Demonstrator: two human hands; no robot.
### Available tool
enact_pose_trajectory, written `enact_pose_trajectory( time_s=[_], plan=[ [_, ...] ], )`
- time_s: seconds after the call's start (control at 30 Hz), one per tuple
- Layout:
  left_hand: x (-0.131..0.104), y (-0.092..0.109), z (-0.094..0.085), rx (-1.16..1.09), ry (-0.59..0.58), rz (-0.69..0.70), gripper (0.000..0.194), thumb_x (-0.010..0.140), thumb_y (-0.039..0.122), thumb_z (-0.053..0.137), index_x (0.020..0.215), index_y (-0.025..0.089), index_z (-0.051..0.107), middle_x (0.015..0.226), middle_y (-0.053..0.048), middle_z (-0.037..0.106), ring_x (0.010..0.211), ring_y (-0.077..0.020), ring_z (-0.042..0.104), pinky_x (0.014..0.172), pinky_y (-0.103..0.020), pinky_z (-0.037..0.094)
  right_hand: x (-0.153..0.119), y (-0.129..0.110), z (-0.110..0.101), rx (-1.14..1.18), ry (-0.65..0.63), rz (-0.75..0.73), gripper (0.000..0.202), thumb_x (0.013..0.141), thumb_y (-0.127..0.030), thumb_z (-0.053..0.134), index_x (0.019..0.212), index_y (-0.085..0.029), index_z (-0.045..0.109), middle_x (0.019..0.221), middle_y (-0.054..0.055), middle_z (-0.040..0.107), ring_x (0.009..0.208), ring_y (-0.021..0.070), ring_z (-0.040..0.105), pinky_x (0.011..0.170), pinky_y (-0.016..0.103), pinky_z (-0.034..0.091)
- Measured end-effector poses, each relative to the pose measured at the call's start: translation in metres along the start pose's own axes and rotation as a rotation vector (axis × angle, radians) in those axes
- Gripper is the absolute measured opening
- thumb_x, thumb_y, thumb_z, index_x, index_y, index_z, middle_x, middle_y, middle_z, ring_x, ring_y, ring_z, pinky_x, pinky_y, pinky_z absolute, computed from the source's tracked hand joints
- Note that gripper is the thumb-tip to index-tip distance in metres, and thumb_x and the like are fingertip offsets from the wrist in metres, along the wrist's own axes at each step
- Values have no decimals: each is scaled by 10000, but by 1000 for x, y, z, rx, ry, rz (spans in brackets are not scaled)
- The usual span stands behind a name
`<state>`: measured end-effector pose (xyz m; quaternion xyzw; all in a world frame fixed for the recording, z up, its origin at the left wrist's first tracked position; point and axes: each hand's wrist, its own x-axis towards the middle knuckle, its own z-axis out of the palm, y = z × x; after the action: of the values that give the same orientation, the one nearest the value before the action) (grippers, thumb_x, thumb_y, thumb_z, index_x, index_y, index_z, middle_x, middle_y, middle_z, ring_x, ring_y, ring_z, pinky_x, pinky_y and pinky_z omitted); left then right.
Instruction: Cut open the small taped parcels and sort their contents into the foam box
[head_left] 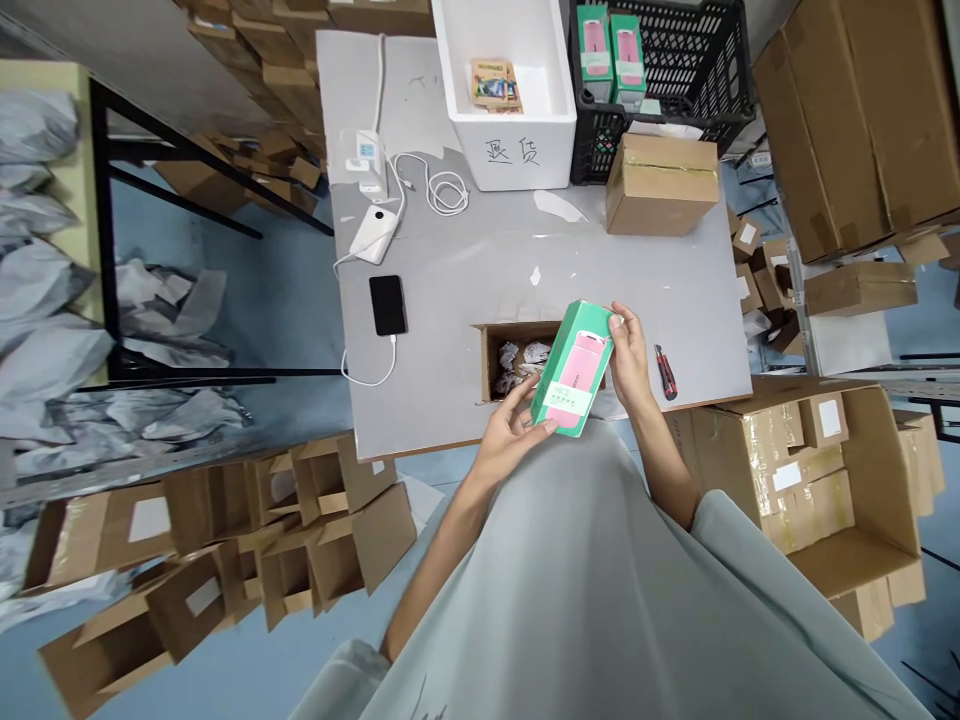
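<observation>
Blue floor, grey table, green box

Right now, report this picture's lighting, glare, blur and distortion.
Head view: fairly even light across the table; glints on tape of the open carton; no evident motion blur on left hand or right hand; unreadable small print on the green-and-pink box; wide-angle distortion toward the edges.

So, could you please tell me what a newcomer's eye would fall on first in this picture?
Probably the green-and-pink product box, tilted in the person's hands: the left hand at its lower left, the right hand at its upper right. Next might be the white bin with handwritten black characters, toward the far edge of the gray table, and to its right the black plastic crate holding similar boxes.
</observation>
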<state>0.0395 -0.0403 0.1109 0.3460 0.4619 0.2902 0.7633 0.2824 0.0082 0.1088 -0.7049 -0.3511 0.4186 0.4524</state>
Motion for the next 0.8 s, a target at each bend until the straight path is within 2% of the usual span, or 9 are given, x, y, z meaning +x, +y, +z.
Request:
enact_pose_trajectory(
  time_s=[0.17, 0.27, 0.33, 0.4, 0.5, 0.6, 0.7, 0.8],
  plan=[
    [-4, 3, 9, 192, 176, 58, 987, 836, 613, 974, 1662, 277, 551, 1672, -186, 596, 1366, -351, 743, 1036, -468, 701, -31, 0, 18, 138, -54, 61, 1243, 933, -824, 799, 1863, -325, 143, 1737, 210, 532, 1381, 339, 737, 1129, 513, 668],
    [-11, 9, 11, 392, 263, 143, 978, 839, 579, 972, 1676, 300, 551, 1663, -169, 573, 1438, -360, 693, 1042, -459, 700, -49, 1, 27, 163, -105, 59, 1368, 893, -774, 871, 1879, -356, 21, 1717, 179, 563, 1391, 336, 742, 1092, 486, 696],
    [-14, 14, 7, 456, 223, 180, 999, 810, 579, 993, 1675, 314, 568, 1634, -158, 585, 1465, -372, 672, 1050, -473, 700, -53, 5, 27, 190, -116, 78, 1347, 901, -762, 858, 1881, -353, 29, 1676, 163, 613, 1376, 329, 753, 1110, 494, 689],
    [-15, 18, 1, 409, 146, 166, 976, 820, 607, 984, 1662, 318, 584, 1625, -161, 604, 1481, -390, 667, 1040, -486, 707, -51, 8, 21, 232, -142, 120, 1276, 924, -755, 819, 1880, -344, 81, 1620, 149, 675, 1347, 335, 767, 1104, 521, 689],
    [-9, 22, -8, 206, 22, 45, 886, 891, 640, 926, 1640, 303, 594, 1658, -186, 618, 1474, -410, 686, 1020, -502, 718, -47, 10, 12, 262, -198, 185, 1122, 971, -738, 739, 1866, -339, 193, 1558, 127, 734, 1314, 349, 776, 1033, 536, 712],
    [-1, 24, -11, 16, -116, -122, 863, 887, 621, 940, 1608, 273, 617, 1622, -199, 669, 1359, -398, 760, 994, -522, 729, -46, 8, 7, 258, -206, 170, 1024, 988, -716, 708, 1838, -324, 293, 1545, 123, 749, 1317, 348, 772, 1037, 535, 703],
    [3, 26, -9, -76, -152, -205, 865, 841, 561, 997, 1565, 241, 650, 1532, -194, 739, 1329, -391, 778, 1018, -527, 720, -46, 5, 8, 248, -225, 112, 1076, 954, -750, 735, 1831, -303, 303, 1577, 137, 732, 1383, 360, 744, 1135, 571, 659],
    [5, 27, -9, -98, -149, -236, 815, 823, 546, 1017, 1496, 213, 702, 1442, -192, 790, 1333, -396, 780, 1063, -547, 701, -46, 3, 9, 197, -268, 103, 1167, 937, -873, 673, 1853, -301, 231, 1633, 150, 691, 1446, 368, 715, 1186, 587, 633]
  ],
)
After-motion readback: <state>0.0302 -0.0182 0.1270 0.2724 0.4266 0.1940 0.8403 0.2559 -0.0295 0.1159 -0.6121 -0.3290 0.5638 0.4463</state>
